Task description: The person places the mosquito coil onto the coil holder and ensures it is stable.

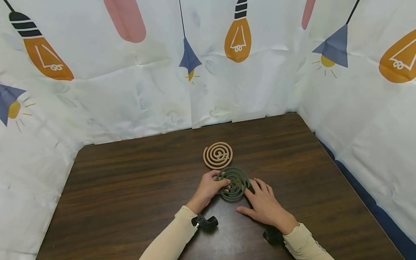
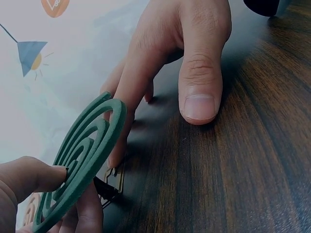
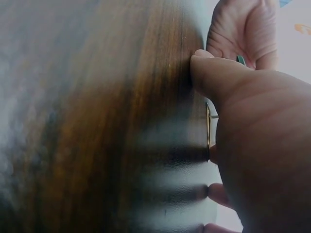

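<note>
My left hand point(image 1: 206, 189) pinches a green mosquito coil point(image 2: 99, 160) between the thumb on top and the fingers beneath. In the left wrist view the coil is tilted, raised off the table. Below it lies a small gold-coloured metal piece point(image 2: 119, 180), perhaps a coil stand, partly hidden. My right hand point(image 1: 266, 206) rests on the table just right of the coil, fingers spread, thumb apart. Its index fingertip is at the metal piece, also seen edge-on in the right wrist view. A tan mosquito coil point(image 1: 218, 155) lies flat beyond the green one.
The dark wood-grain table point(image 1: 126, 198) has rounded far corners. White cloth point(image 1: 149, 98) printed with lamps and bulbs hangs behind it and at both sides. Dark wrist devices point(image 1: 205, 223) sit on both wrists.
</note>
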Demonstrator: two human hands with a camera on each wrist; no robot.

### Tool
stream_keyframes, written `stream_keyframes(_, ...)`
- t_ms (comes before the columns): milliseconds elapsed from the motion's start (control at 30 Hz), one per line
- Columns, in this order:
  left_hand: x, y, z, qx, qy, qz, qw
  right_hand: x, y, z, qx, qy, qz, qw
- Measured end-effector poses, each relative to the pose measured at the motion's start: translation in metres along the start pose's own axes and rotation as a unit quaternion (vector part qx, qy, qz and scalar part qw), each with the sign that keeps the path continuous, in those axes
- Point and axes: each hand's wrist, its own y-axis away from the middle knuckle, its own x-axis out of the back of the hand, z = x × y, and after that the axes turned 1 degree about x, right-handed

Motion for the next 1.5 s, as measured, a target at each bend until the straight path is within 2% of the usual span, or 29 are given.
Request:
stream_keyframes(867,-0.003,-0.008,0.000,-0.006,-0.002,0.002,1.0000,0.002,0.001,0.009,0.003,0.001,0.012,0.9999)
stream_keyframes(1500,-0.003,-0.007,0.001,-0.005,-0.004,0.004,1.0000,0.006,0.007,0.019,-0.016,-0.009,0.011,0.9998)
